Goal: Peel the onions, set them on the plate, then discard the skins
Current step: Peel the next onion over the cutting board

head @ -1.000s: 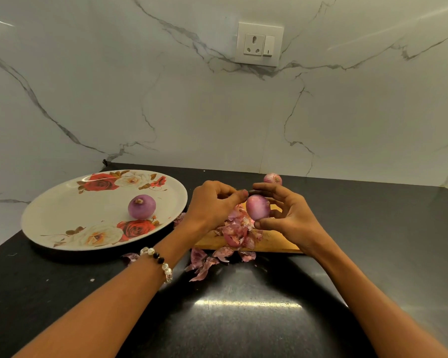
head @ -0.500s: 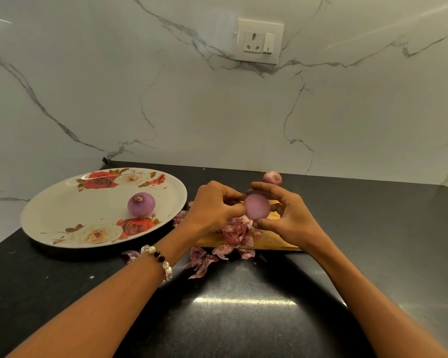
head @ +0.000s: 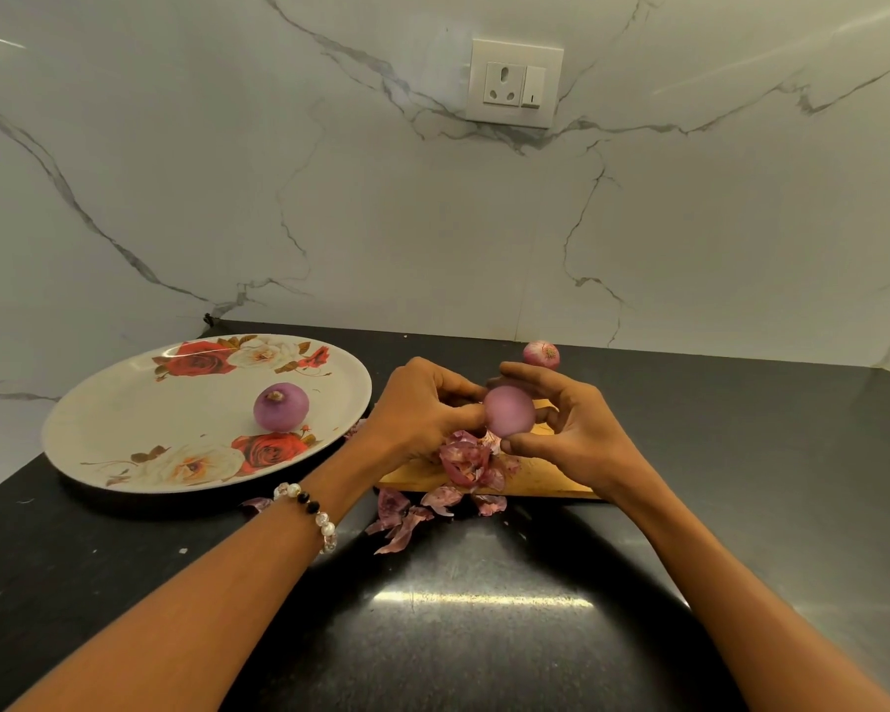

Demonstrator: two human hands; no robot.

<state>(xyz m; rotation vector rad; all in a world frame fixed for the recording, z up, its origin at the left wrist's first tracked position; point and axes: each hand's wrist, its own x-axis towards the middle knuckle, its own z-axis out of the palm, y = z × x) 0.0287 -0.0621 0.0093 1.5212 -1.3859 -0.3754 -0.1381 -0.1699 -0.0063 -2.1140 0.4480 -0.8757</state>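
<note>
My right hand (head: 569, 429) holds a smooth purple peeled onion (head: 508, 411) between fingers and thumb, above a wooden cutting board (head: 545, 477). My left hand (head: 422, 411) has its curled fingertips pressed against the onion's left side. A pile of loose pink onion skins (head: 466, 462) lies on the board under the hands, and more skins (head: 407, 516) lie on the black counter in front of it. One peeled onion (head: 281, 407) sits on the flowered white plate (head: 140, 429) at the left. An unpeeled onion (head: 540, 354) lies behind my right hand.
The black counter (head: 484, 634) runs to a white marble wall with a socket (head: 514, 83). A small skin scrap (head: 258, 503) lies by the plate's front rim. The counter's left edge passes just left of the plate.
Both hands lifted the onion slightly and drew closer together. My left fingers shifted from the onion's top to its left side.
</note>
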